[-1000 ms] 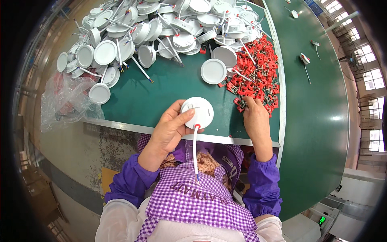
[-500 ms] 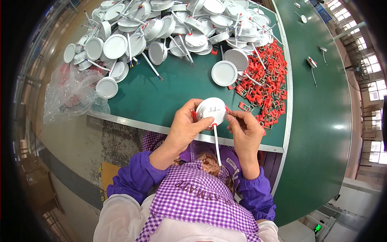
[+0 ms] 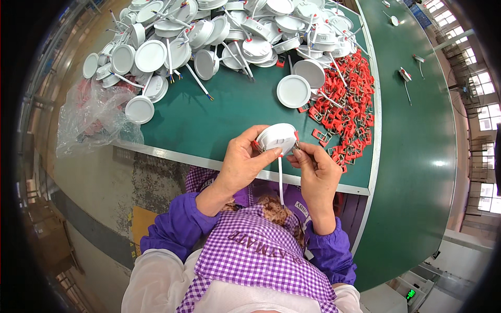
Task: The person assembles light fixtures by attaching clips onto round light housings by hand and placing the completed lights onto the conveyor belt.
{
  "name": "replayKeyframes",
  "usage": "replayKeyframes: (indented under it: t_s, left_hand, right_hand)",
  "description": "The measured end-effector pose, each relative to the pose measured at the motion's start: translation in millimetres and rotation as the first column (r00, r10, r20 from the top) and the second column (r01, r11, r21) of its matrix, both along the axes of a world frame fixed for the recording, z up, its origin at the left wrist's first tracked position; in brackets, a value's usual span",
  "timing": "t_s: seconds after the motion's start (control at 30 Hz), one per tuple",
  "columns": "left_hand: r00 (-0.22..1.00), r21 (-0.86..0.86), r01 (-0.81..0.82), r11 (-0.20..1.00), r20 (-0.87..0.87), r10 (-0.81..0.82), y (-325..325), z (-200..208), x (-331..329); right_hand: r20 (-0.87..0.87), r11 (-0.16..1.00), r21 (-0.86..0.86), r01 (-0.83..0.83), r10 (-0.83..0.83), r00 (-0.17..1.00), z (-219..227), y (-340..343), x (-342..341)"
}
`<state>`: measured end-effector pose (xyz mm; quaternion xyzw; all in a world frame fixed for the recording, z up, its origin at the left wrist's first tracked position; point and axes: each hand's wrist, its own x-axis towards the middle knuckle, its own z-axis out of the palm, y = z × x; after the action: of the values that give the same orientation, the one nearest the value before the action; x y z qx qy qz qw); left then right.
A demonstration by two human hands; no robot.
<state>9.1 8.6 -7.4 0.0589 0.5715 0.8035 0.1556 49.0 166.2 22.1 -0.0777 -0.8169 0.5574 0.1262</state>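
- At the near edge of a green counter (image 3: 219, 120), a person's left hand (image 3: 242, 164) cups a round white lamp housing (image 3: 276, 138), its white cable (image 3: 281, 180) hanging down toward a purple checked apron (image 3: 250, 250).
- The right hand (image 3: 313, 167) has its grip pinched on a red spring clip (image 3: 296, 143) at the housing's right rim; a second red clip shows on the left rim, so this piece looks close to finished.
- Much seems left: a large heap of white housings (image 3: 229, 31) with trailing cables fills the far counter, and a bed of loose red clips (image 3: 349, 99) lies to the right.
- A crumpled clear plastic bag (image 3: 91, 117) sags over the counter's left edge; a yellow patch (image 3: 141, 221) marks the floor below.
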Motion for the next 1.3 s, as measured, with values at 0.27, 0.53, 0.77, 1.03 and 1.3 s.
replayKeyframes:
  t_s: [0.27, 0.53, 0.77, 1.03, 1.3]
  left_hand:
    - [0.991, -0.043, 0.041, 0.998, -0.129, -0.046, -4.4, 3.4, 3.2]
    - [0.981, 0.099, 0.185, 0.978, 0.048, -0.190, 2.7, 12.2, 8.9]
    - [0.854, -0.337, 0.107, 0.936, -0.451, -0.260, 44.2, 14.7, -47.1]
    - [0.611, -0.681, -0.552, 0.482, -0.723, -0.322, 69.4, -16.1, -97.1]
    - [0.626, -0.581, -0.631, 0.514, -0.773, -0.105, 26.4, -6.1, -95.2]
  right_hand:
    - [0.042, 0.975, -0.223, 0.006, 0.004, 0.999, -5.7, 5.0, 1.4]
    - [0.206, 0.922, -0.385, -0.046, 0.134, 0.969, 11.4, 28.6, 17.4]
    - [-0.170, 0.958, 0.031, 0.284, -0.275, 0.946, 27.5, 144.7, 19.6]
    - [-0.155, 0.912, 0.313, 0.265, -0.226, 0.962, 26.8, 131.0, -5.2]
    - [-0.079, 0.648, 0.761, -0.005, 0.100, 0.992, -29.4, 75.5, -30.6]
